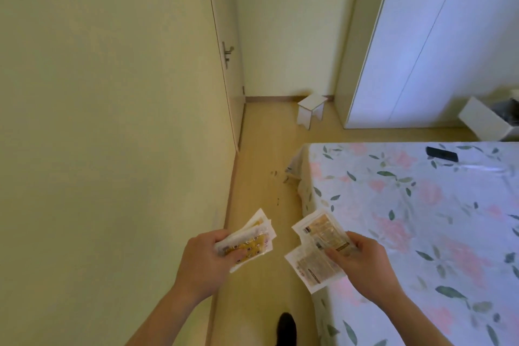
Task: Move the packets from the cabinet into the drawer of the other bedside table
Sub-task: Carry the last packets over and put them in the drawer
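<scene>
Two fans of flat, white-edged plastic packets are held out over the floor, one in each hand. The left hand point(203, 257) grips a bunch of yellow-printed packets point(250, 241) with its fingers point(234, 255) curled round them; they overlap, and look like three or four, though the exact count is unclear. The right hand point(362, 264) pinches two pale packets with tan labels point(317, 247), thumb on top, their near corner reaching the bed's edge.

A bed with a white floral sheet point(421, 219) fills the right side, a black oblong object point(442, 153) lying on it. The beige wooden floor point(266, 163) forms a narrow aisle between bed and pale wall. Farther off stand a small white stool point(310, 111), a white two-door wardrobe point(427, 45) and a white bin point(486, 122). A cream door with a metal handle point(227, 53) is on the left.
</scene>
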{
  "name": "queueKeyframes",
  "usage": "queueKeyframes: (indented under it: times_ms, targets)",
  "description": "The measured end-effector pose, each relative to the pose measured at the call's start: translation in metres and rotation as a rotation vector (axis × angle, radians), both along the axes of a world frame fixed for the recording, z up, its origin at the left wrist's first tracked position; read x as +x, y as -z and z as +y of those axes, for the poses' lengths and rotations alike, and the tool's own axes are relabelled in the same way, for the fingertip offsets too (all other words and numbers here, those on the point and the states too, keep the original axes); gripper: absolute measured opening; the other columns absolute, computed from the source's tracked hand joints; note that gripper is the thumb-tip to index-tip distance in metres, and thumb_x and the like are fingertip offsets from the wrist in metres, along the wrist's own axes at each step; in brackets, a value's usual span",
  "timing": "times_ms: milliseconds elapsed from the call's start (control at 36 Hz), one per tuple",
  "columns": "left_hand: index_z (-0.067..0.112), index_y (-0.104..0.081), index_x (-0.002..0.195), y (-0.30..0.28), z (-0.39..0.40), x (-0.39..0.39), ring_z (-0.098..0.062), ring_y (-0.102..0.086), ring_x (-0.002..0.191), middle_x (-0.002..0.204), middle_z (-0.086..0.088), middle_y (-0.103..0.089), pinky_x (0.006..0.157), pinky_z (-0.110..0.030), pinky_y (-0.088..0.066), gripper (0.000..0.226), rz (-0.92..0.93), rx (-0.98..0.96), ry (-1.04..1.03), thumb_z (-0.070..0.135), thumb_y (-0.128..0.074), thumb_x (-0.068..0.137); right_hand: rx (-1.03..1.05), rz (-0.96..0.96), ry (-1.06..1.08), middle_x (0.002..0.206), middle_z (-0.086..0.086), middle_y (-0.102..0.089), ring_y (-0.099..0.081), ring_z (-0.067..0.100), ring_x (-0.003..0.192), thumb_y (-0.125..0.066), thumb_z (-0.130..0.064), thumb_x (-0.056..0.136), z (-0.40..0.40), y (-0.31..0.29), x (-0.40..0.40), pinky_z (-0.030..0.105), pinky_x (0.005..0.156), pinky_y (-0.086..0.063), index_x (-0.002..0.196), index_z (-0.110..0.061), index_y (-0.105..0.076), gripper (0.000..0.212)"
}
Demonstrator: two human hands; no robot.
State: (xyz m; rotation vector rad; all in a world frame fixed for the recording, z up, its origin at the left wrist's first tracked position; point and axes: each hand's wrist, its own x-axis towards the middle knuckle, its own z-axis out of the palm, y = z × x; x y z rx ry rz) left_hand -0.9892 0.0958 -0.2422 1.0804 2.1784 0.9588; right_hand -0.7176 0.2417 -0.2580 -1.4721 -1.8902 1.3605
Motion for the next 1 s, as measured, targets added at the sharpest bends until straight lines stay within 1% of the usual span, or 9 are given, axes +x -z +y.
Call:
queueKeyframes:
  times_ms: [111,222,306,500,667,750,833,889,1000]
  targets:
    - [0.033,-0.075,0.073,0.001,0.072,-0.032,-0.005,-0.055,0.055,0.06,0.014,-0.065,0.052,-0.017,-0.037,0.012,0.009,-0.004,0.008,0.027,-0.086,0.075,-0.01,0.021,0.013,0.073,-0.017,-0.075,-0.064,-0.006,0.056,-0.076,-0.017,0.089,0.069,-0.005,-0.03,0.01,0.047,-0.043,0.091,-0.028,-0.074,0.012]
    - [0.034,-0.076,0.079,0.0,0.135,-0.063,-0.002,-0.064,0.069,0.073,0.018,-0.071,0.061,-0.024,-0.048,0.016,0.0,0.004,-0.055,0.028,-0.089,0.071,0.011,-0.021,-0.001,0.076,-0.016,-0.074,-0.063,-0.009,0.058,-0.076,-0.018,0.089,0.135,-0.015,-0.061,0.009,0.048,-0.043,0.091,-0.032,-0.073,0.015]
    - [0.031,-0.075,0.079,-0.002,0.177,-0.086,-0.002,-0.064,0.07,0.075,0.015,-0.071,0.062,-0.027,-0.051,0.018,-0.019,0.026,-0.078,0.028,-0.09,0.07,0.043,-0.031,-0.004,0.073,-0.022,-0.073,-0.066,-0.006,0.064,-0.076,-0.021,0.089,0.183,-0.026,-0.083,0.012,0.051,-0.046,0.089,-0.035,-0.072,0.015]
    - [0.031,-0.075,0.083,0.009,0.294,-0.155,0.0,-0.063,0.073,0.077,0.014,-0.07,0.063,-0.022,-0.05,0.019,-0.024,0.018,-0.013,0.03,-0.089,0.07,0.085,-0.074,0.039,0.079,-0.019,-0.075,-0.071,0.005,0.071,-0.075,-0.025,0.09,0.288,-0.03,-0.14,0.035,0.067,-0.061,0.091,-0.035,-0.074,0.01]
    - [0.034,-0.076,0.085,0.017,0.408,-0.218,0.001,-0.065,0.074,0.079,0.024,-0.069,0.059,-0.016,-0.047,0.016,-0.042,0.073,0.113,0.026,-0.085,0.075,0.105,-0.107,0.155,0.075,-0.015,-0.075,-0.069,0.011,0.062,-0.075,-0.03,0.09,0.366,-0.028,-0.193,0.027,0.052,-0.055,0.096,-0.037,-0.074,0.009]
    - [0.032,-0.075,0.081,0.018,0.464,-0.247,-0.006,-0.064,0.071,0.076,0.016,-0.068,0.058,-0.027,-0.052,0.012,-0.037,0.074,0.172,0.027,-0.084,0.076,0.104,-0.111,0.219,0.072,-0.011,-0.073,-0.062,0.003,0.052,-0.075,-0.028,0.091,0.399,-0.031,-0.215,0.015,0.044,-0.042,0.1,-0.03,-0.075,0.01]
    - [0.025,-0.073,0.077,0.015,0.519,-0.267,-0.015,-0.062,0.067,0.071,0.003,-0.066,0.057,-0.035,-0.049,0.009,0.001,0.053,0.268,0.026,-0.083,0.077,0.112,-0.106,0.296,0.071,-0.013,-0.074,-0.065,0.008,0.057,-0.076,-0.027,0.09,0.428,-0.033,-0.231,0.02,0.048,-0.047,0.096,-0.03,-0.075,0.007]
    - [0.028,-0.075,0.079,0.013,0.556,-0.275,-0.012,-0.062,0.065,0.069,0.006,-0.066,0.055,-0.029,-0.045,0.008,0.018,0.033,0.321,0.027,-0.083,0.077,0.109,-0.109,0.359,0.073,-0.012,-0.074,-0.068,0.012,0.064,-0.076,-0.027,0.09,0.445,-0.033,-0.236,0.027,0.055,-0.053,0.094,-0.031,-0.074,0.006]
    - [0.032,-0.075,0.08,0.004,0.629,-0.283,-0.004,-0.058,0.06,0.069,0.019,-0.064,0.052,-0.021,-0.041,0.007,0.01,0.047,0.445,0.029,-0.081,0.08,0.113,-0.107,0.461,0.075,-0.014,-0.075,-0.068,0.002,0.064,-0.077,-0.03,0.089,0.486,-0.031,-0.242,0.018,0.052,-0.049,0.097,-0.033,-0.074,0.008]
